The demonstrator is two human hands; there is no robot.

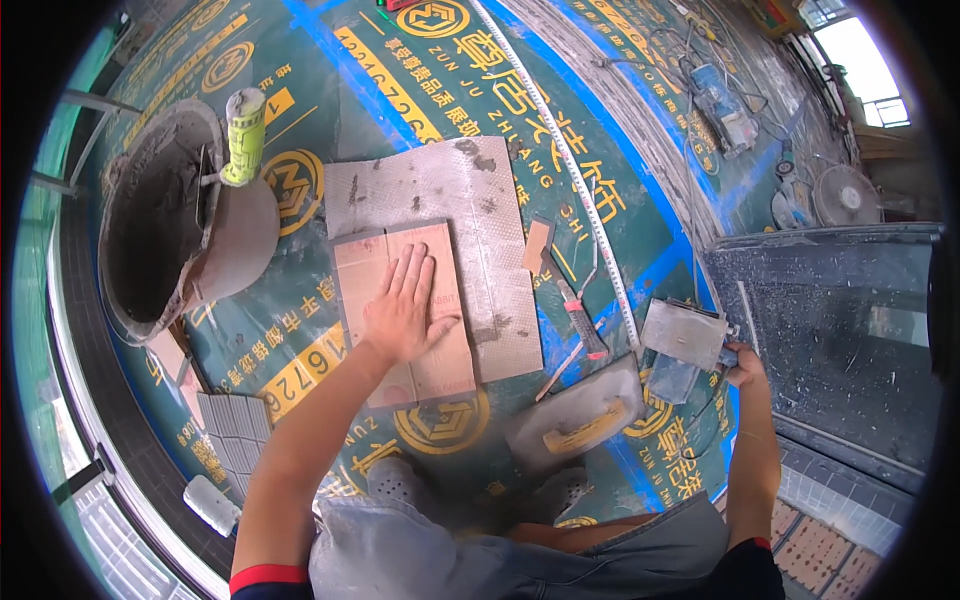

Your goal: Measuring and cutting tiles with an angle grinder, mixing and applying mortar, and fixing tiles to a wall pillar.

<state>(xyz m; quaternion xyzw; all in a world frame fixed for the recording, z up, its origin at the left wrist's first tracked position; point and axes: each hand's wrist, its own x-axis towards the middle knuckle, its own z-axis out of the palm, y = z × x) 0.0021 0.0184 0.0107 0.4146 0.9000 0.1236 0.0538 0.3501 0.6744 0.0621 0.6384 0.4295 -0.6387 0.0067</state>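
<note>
Over to the left stands a wide, mortar-smeared round bucket (242,252), with a yellow-green cylindrical grip (244,140) upright by its rim. Grey ribbed tile (233,432) lies nearby. A long white measuring tape (600,228) slants across the green, yellow-printed floor covering (310,112); off right sits a round grey fan (848,195).

Left hand (400,310) and right hand (743,364) are bare; dark sleeves (270,590) have red edges (270,574); legwear (400,555) is grey; shoes (395,482) have small holes.
</note>
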